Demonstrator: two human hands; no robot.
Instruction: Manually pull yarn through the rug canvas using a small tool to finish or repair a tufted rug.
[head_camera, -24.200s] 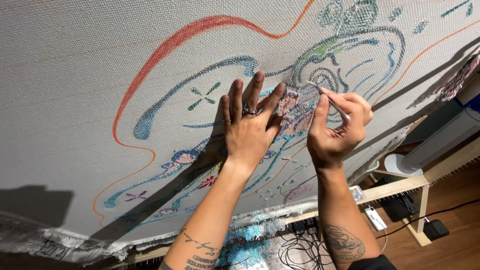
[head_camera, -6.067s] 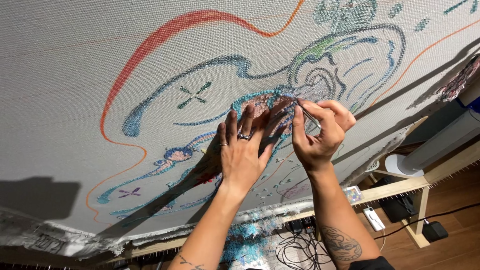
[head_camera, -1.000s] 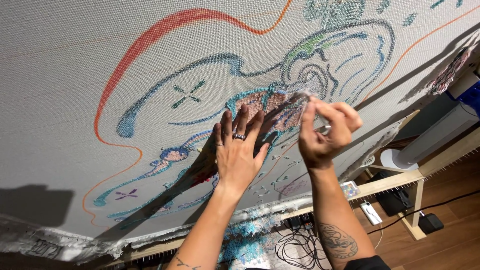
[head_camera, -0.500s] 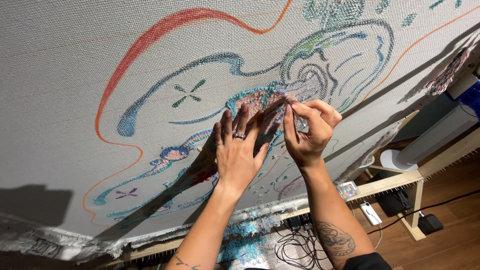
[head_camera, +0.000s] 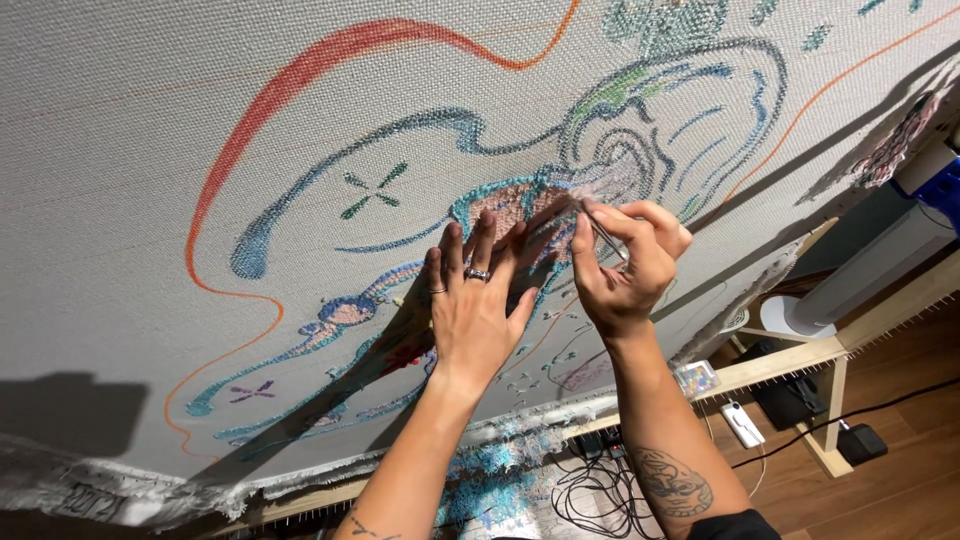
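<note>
We face a stretched cloth (head_camera: 150, 150) that fills nearly the whole view, so there is no passing through it; our hands can only slide across its face. Our left hand (head_camera: 475, 305) lies flat on it and our right hand (head_camera: 625, 265), pinching a thin tool (head_camera: 605, 237), sits just beside, leaving only a narrow gap between them. Left and far of both hands the cloth face is open. Near us, the wooden frame (head_camera: 800, 360) edges the cloth. Beyond it, low right, cables (head_camera: 600, 490), a white strip (head_camera: 742, 424) and a black box (head_camera: 860, 442) clutter the floor.
</note>
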